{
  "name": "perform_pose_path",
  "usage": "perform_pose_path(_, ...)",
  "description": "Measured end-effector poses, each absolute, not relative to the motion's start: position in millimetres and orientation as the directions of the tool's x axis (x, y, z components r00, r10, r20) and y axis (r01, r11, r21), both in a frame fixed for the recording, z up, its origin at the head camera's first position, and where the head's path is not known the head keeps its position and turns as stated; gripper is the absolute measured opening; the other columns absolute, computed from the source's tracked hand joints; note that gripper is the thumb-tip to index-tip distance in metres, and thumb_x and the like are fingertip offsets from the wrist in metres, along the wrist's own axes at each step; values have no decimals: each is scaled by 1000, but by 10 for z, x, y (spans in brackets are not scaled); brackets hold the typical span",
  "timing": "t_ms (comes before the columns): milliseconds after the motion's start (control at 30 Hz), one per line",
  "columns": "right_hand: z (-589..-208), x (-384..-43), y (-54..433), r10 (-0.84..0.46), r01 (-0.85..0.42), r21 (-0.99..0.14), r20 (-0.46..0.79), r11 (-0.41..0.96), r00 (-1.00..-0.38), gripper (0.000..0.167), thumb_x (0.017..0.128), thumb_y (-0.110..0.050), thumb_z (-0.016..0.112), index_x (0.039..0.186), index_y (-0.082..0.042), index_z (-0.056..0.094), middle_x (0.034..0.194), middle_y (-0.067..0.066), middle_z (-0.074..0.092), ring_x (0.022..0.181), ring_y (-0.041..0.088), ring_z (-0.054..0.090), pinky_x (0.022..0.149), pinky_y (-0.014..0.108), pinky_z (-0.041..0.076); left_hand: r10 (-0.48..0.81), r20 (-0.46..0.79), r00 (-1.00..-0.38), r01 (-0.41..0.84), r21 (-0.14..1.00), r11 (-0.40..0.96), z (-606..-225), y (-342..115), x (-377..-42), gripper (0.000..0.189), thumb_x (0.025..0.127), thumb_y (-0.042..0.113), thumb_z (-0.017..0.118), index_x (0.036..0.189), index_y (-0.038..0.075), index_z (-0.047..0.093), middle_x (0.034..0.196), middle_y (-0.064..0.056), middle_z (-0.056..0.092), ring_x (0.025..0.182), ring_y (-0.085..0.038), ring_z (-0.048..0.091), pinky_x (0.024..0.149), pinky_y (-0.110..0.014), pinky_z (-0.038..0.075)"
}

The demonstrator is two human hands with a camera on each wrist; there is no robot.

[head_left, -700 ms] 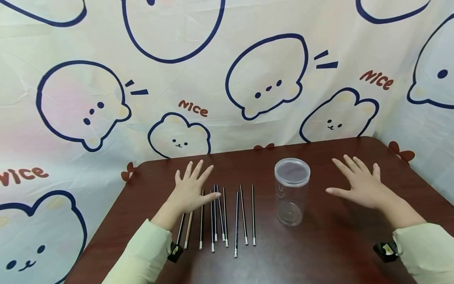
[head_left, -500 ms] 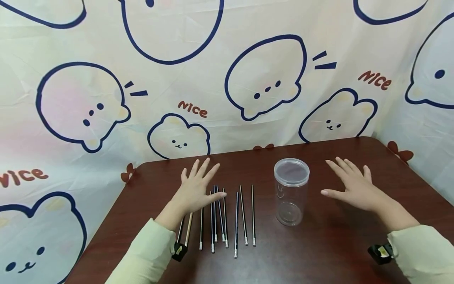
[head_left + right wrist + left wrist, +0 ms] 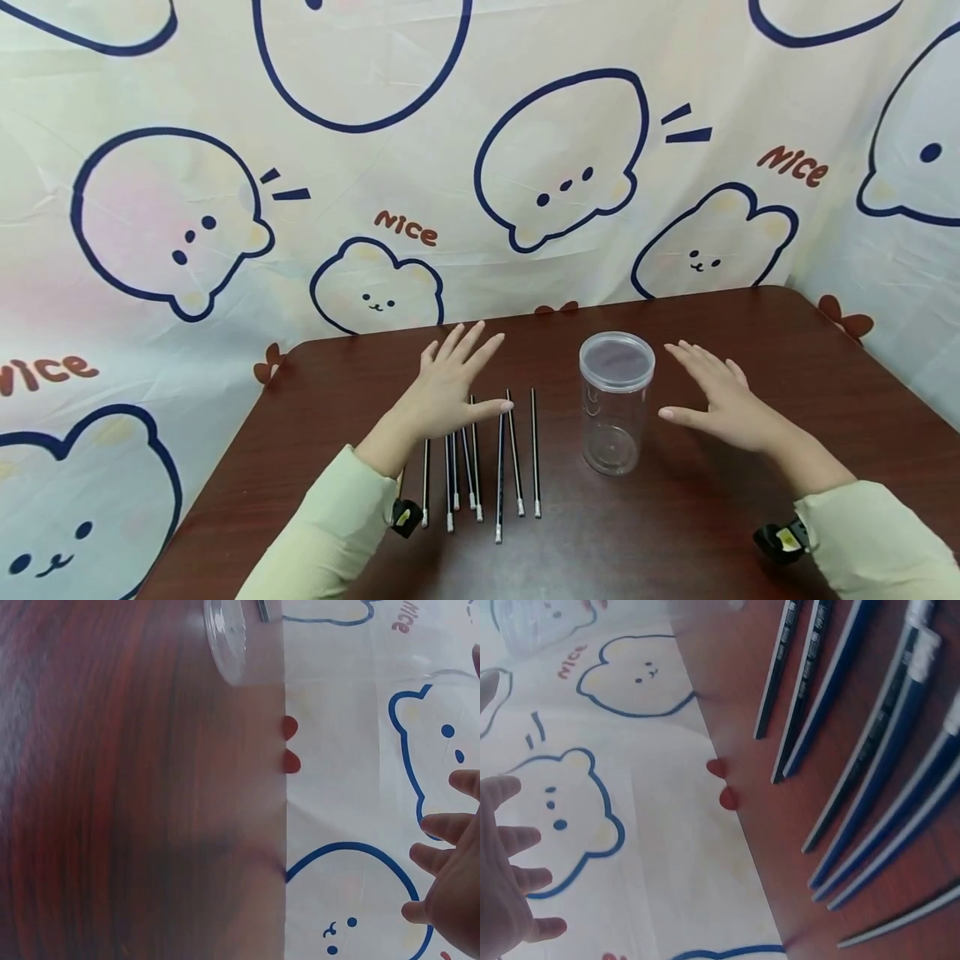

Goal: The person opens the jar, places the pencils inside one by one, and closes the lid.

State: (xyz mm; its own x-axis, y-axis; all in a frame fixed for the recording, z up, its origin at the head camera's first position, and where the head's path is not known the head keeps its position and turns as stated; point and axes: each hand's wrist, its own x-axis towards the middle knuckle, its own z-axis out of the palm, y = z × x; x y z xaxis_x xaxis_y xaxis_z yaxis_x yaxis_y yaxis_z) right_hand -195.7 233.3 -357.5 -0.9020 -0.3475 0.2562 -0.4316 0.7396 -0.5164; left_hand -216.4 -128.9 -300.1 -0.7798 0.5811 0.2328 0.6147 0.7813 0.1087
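Note:
A clear plastic jar [image 3: 613, 417] with a translucent lid [image 3: 617, 361] stands upright on the table. Left of it lies a loose row of several pencils [image 3: 500, 479] with white eraser ends toward me, dark blue and black-striped in the left wrist view. My left hand [image 3: 442, 396] hovers over the pencils, fingers spread, hiding some of their far ends. To the jar's right my right hand [image 3: 731, 406] is held in the air, fingers extended and thumb pointing at the jar. Both hands hold nothing. In the right wrist view the jar's base [image 3: 227, 641] shows at the top.
The dark red-brown table [image 3: 645, 550] runs back to a cloth backdrop [image 3: 525, 275] printed with bear outlines. A black wrist camera [image 3: 407, 517] sits under the left sleeve, another black camera [image 3: 782, 542] under the right.
My left hand has moved right across the pencils toward the jar. My right hand has moved left, closer to the jar. The pencils and jar have stayed in place.

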Motion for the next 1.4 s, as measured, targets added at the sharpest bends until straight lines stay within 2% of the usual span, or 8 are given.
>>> perform_pose_path(200,-3602,-1960,2286,-363,-437,-564,244,701,-899,81,76,-36,63,137,-8,18,138,22,16,124,38,10,90,61,1,604,227,-764,639,135,757,-2994,-1192,-2175,79,76,66,40,139,27,13,143,-1,7,129,-25,4,95,-56,7)
perform_pose_path(367,-3625,-1944,2236,-364,-409,-656,213,634,-906,81,76,-31,65,137,-10,17,138,21,14,124,39,11,88,65,9,635,233,-737,673,169,720,-2973,-1121,-2200,79,76,64,42,139,27,11,143,0,5,128,-25,6,94,-55,9)
perform_pose_path(500,-3641,-1919,2181,-363,-392,-727,208,563,-908,81,76,-24,65,138,-12,15,139,18,15,123,39,12,86,65,14,663,246,-707,707,234,668,-2933,-1049,-2210,79,76,61,45,139,27,11,143,2,7,128,-21,9,96,-52,10)
perform_pose_path(800,-3723,-1938,2065,-377,-401,-813,245,422,-893,80,75,-12,64,137,-9,14,138,16,17,123,38,12,86,65,13,716,226,-661,735,391,555,-2810,-872,-2249,75,78,54,50,138,29,13,142,7,11,126,-13,14,97,-48,13)
perform_pose_path(1033,-3806,-1972,1996,-386,-416,-859,291,297,-876,77,75,-4,63,136,-5,15,133,20,23,117,41,23,86,64,18,755,210,-621,733,497,464,-2765,-703,-2321,75,78,46,56,138,27,15,140,7,18,126,-10,14,99,-47,13)
perform_pose_path(1200,-3842,-1975,1942,-396,-394,-890,284,229,-873,80,74,-3,63,136,-3,13,135,20,18,118,44,21,87,64,18,779,212,-591,748,504,431,-2749,-566,-2341,76,76,46,58,137,26,18,138,10,22,125,-6,16,99,-46,15)
perform_pose_path(1300,-3856,-1971,1924,-390,-379,-902,279,207,-877,78,74,-3,63,135,-2,14,135,20,20,119,41,21,88,62,17,794,213,-570,764,492,417,-2736,-483,-2356,76,75,46,59,137,24,21,137,10,25,124,-6,19,99,-44,16)
perform_pose_path(1400,-3867,-1964,1906,-392,-374,-905,275,201,-878,75,75,-2,63,134,-2,16,124,20,34,112,34,33,87,58,24,808,214,-549,780,478,404,-2723,-415,-2365,75,75,45,60,136,21,24,136,8,28,123,-6,21,99,-42,18)
